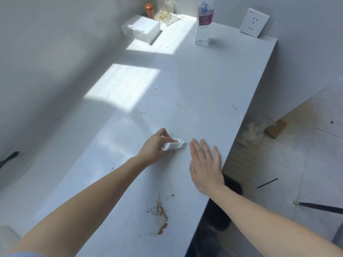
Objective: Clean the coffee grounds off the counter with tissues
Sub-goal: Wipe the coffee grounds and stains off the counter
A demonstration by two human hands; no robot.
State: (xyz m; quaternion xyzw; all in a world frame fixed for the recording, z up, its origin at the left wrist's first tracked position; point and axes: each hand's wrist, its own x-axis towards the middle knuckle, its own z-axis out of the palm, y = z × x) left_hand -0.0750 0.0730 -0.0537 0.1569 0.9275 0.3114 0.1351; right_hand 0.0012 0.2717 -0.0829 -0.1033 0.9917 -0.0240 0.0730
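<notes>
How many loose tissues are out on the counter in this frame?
1: a crumpled tissue pinched in the left hand on the counter. The white box at the far corner may hide more.

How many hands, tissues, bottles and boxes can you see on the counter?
hands: 2 (left hand, right hand)
tissue: 1
bottle: 1
box: 1
total: 5

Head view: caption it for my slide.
Left hand pinches a crumpled tissue on the white counter, right hand flat beside it; brown grounds smear lies nearer.
</notes>
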